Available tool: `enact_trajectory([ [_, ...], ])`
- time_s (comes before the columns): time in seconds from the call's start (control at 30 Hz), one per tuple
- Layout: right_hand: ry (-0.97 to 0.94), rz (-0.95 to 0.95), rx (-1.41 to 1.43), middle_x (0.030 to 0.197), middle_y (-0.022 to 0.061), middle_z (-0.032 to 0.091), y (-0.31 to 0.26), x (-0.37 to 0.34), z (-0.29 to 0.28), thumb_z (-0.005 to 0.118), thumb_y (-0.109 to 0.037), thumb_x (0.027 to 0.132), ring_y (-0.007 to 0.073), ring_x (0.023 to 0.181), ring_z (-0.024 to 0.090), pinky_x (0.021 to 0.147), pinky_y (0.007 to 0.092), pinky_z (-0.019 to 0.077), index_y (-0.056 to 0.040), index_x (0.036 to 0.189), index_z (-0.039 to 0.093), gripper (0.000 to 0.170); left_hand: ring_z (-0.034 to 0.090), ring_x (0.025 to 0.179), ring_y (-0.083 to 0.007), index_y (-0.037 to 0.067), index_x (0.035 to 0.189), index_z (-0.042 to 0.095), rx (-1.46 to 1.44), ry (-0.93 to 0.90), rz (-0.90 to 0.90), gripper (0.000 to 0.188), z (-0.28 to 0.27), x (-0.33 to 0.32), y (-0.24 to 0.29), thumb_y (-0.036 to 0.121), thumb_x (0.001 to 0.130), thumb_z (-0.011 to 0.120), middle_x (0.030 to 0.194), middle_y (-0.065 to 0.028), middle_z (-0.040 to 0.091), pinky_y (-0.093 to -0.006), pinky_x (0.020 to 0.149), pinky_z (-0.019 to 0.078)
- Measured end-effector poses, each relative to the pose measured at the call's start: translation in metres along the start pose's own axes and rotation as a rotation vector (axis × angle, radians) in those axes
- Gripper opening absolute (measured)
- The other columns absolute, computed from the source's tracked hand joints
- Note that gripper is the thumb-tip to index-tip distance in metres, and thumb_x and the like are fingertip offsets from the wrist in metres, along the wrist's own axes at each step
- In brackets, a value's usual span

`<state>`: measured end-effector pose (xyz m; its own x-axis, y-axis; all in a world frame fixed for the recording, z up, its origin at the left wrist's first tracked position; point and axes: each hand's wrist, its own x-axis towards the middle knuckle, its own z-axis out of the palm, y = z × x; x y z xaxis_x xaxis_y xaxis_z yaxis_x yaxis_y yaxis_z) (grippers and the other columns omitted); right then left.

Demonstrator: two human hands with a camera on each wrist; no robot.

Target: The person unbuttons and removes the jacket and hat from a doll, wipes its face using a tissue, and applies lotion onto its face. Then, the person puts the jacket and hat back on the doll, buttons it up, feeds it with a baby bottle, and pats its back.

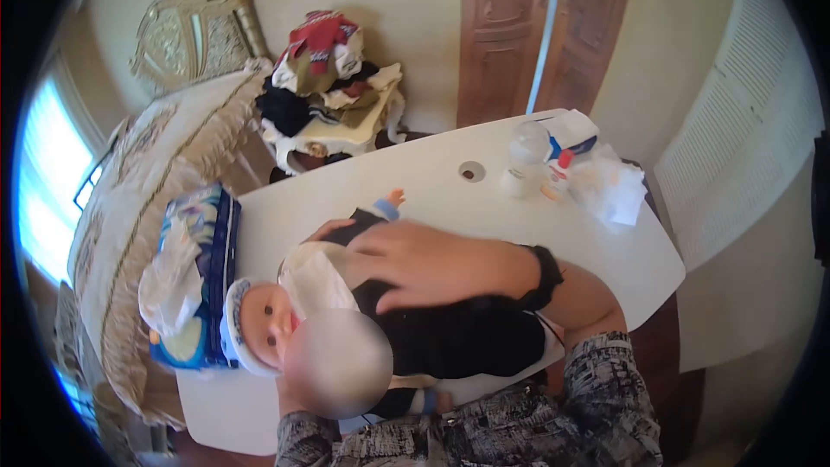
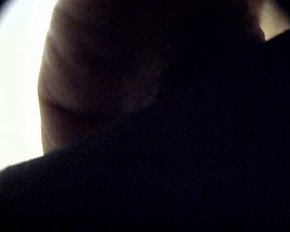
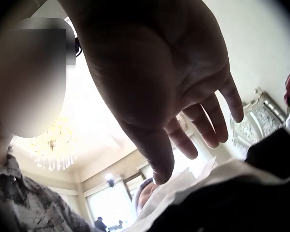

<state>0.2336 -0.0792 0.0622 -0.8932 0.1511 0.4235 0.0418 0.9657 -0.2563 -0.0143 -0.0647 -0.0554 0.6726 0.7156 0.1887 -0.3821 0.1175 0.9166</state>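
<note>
A baby doll [image 1: 260,316] in a white and blue cap lies face up across the table, its head to the left. Black clothing [image 1: 467,342] covers its body, and a pale cloth [image 1: 318,279] lies at its chest. My right hand [image 1: 441,264] rests over the chest, fingers spread, thumb tip at the pale cloth in the right wrist view. My left hand [image 2: 92,72] holds the doll from beneath, with skin showing at its far shoulder. Most of that hand is hidden by the doll and a blurred patch; dark fabric covers part of it in the left wrist view.
A pack of wipes or diapers [image 1: 194,268] with a white cloth [image 1: 173,281] stands beyond the doll's head. Bottles [image 1: 526,160] and a crumpled plastic bag [image 1: 609,186] stand at the table's [image 1: 346,190] far right. Piled clothes [image 1: 324,78] lie on a stand behind.
</note>
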Motion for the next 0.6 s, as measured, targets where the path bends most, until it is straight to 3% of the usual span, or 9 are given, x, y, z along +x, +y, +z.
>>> enact_trajectory([
  [0.07,0.078,0.138,-0.054,0.116,0.0155,0.057,0.021,-0.018,-0.026,0.077,-0.027,0.071,0.0317,0.113,0.053,0.094,0.0442,0.0426,-0.0039,0.112,0.059,0.05,0.045,0.127,-0.0317,0.006,0.132,0.049,0.02,-0.032,-0.021,0.056,-0.002,0.003,0.002,0.036,0.087,0.062,0.14,-0.014,0.046,-0.0431,0.105,0.0375],
  [0.17,0.385,0.398,-0.212,0.12,0.0172,0.054,0.071,-0.06,-0.05,0.077,-0.023,0.071,0.0342,0.117,0.049,0.1,0.043,0.0396,-0.0034,0.115,0.057,0.052,0.046,0.127,-0.0316,0.007,0.132,0.05,0.045,-0.065,-0.035,0.055,0.003,-0.067,-0.038,0.036,0.087,0.062,0.14,-0.0139,0.046,-0.0431,0.105,0.0378],
  [0.27,0.694,0.681,-0.358,0.13,0.0214,0.048,0.124,-0.108,-0.058,0.078,-0.02,0.071,0.0368,0.125,0.044,0.106,0.0432,0.0354,-0.0043,0.128,0.048,0.065,0.046,0.127,-0.0315,0.007,0.132,0.05,0.068,-0.086,-0.04,0.055,-0.009,-0.059,-0.028,0.036,0.087,0.062,0.14,-0.0137,0.046,-0.0431,0.105,0.0381],
  [0.33,0.837,0.88,-0.398,0.134,0.0232,0.044,0.141,-0.13,-0.059,0.08,-0.02,0.071,0.0376,0.128,0.041,0.107,0.0436,0.0338,-0.005,0.135,0.041,0.076,0.046,0.127,-0.0314,0.007,0.132,0.05,0.086,-0.097,-0.041,0.055,-0.011,-0.088,-0.045,0.036,0.087,0.063,0.14,-0.0135,0.046,-0.0431,0.105,0.0383],
  [0.43,0.861,1.034,-0.181,0.135,0.0233,0.044,0.172,-0.158,-0.044,0.083,-0.021,0.068,0.0373,0.128,0.042,0.107,0.0431,0.0348,-0.0047,0.14,0.033,0.089,0.046,0.126,-0.0313,0.007,0.132,0.051,0.108,-0.109,-0.048,0.054,-0.015,-0.095,-0.049,0.036,0.087,0.063,0.14,-0.0134,0.047,-0.0431,0.105,0.0386],
  [0.53,0.899,1.003,0.034,0.135,0.022,0.045,0.181,-0.167,-0.034,0.086,-0.023,0.065,0.0366,0.127,0.044,0.106,0.0419,0.0366,-0.0045,0.141,0.03,0.096,0.047,0.126,-0.0312,0.008,0.131,0.051,0.128,-0.109,-0.055,0.054,-0.018,-0.075,-0.038,0.035,0.087,0.063,0.139,-0.0132,0.047,-0.0431,0.105,0.0389],
  [0.6,0.911,0.98,-0.025,0.132,0.0221,0.048,0.181,-0.167,-0.03,0.085,-0.022,0.064,0.0361,0.124,0.047,0.104,0.0406,0.0387,-0.0043,0.14,0.033,0.094,0.047,0.126,-0.0312,0.008,0.131,0.051,0.138,-0.099,-0.061,0.054,-0.017,-0.063,-0.032,0.035,0.087,0.063,0.139,-0.013,0.047,-0.0431,0.104,0.0391],
])
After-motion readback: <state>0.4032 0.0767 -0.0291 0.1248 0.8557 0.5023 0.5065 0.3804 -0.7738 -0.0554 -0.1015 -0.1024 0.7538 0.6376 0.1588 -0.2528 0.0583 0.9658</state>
